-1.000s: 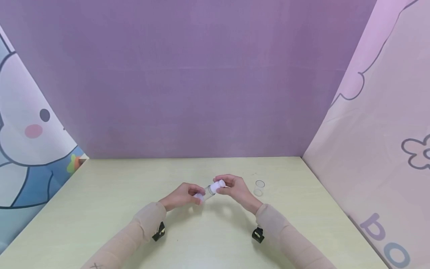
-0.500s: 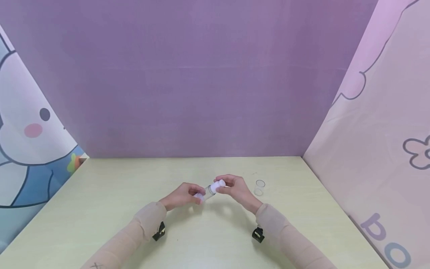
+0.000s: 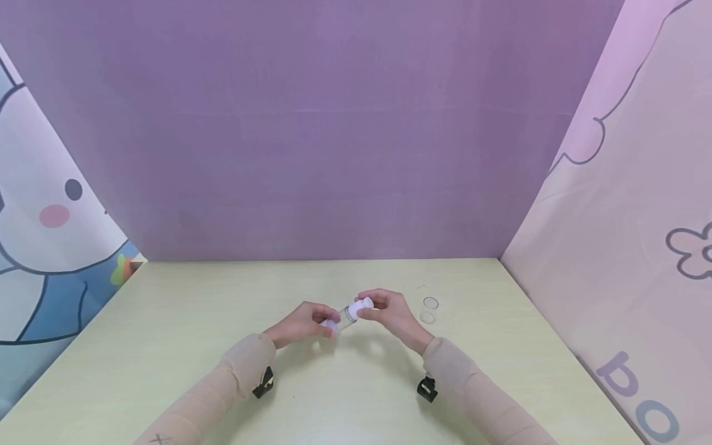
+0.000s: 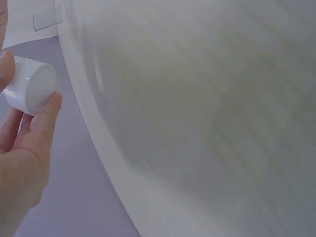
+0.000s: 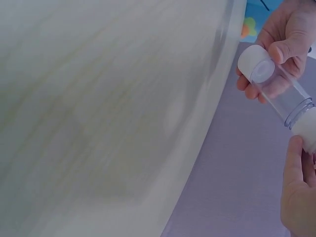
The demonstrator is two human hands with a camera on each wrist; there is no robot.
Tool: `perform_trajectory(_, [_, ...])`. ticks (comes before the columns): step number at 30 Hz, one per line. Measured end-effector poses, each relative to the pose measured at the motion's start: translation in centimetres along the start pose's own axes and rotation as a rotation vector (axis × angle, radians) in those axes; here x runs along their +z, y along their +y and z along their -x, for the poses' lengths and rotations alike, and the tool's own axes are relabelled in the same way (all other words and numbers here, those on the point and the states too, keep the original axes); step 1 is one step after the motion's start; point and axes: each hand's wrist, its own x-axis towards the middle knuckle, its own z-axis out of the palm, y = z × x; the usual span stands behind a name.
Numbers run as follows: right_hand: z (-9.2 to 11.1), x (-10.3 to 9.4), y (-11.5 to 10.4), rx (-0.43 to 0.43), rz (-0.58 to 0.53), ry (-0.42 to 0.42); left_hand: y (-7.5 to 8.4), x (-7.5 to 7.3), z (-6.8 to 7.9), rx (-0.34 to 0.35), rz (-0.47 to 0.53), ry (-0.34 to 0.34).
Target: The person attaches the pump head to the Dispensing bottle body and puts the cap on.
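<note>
A small clear bottle (image 3: 344,317) with a white base and a white top is held tilted above the table between both hands. My left hand (image 3: 300,323) grips its white base (image 5: 253,61) with thumb and fingers, seen close up in the left wrist view. At the upper end my right hand (image 3: 392,312) pinches the white top (image 3: 360,306). Between the two, the see-through body (image 5: 284,96) shows bare, and a ridged neck meets the top in the right wrist view. A clear cylindrical cap (image 3: 429,311) stands on the table beyond my right wrist.
The pale wooden table (image 3: 194,309) ends at a purple back panel (image 3: 334,154). Printed panels flank it, a cartoon one (image 3: 67,247) at left and a pink one (image 3: 612,247) at right. Black wrist mounts (image 3: 264,383) hang under both sleeves.
</note>
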Motion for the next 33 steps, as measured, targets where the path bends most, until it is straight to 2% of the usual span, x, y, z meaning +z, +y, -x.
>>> perform_trajectory(5, [1.2, 0.3, -2.2, 0.005, 0.012, 0.007, 0.0, 0.0, 0.1, 0.008, 0.006, -0.005])
perform_trajectory(12, [1.2, 0.4, -2.2, 0.008, 0.029, 0.024, 0.0, 0.0, 0.2, 0.007, 0.013, -0.007])
perform_trajectory(16, [1.1, 0.5, -2.0, 0.008, 0.044, 0.038, 0.0, -0.1, 0.2, 0.007, 0.017, -0.007])
perform_trajectory(24, [-0.2, 0.5, 0.5, 0.023, 0.035, 0.059, -0.3, 0.0, 0.2, 0.002, 0.021, -0.009])
perform_trajectory(33, [-0.3, 0.5, 0.9, 0.009, 0.047, 0.060, -0.4, 0.1, 0.1, -0.004, 0.010, -0.004])
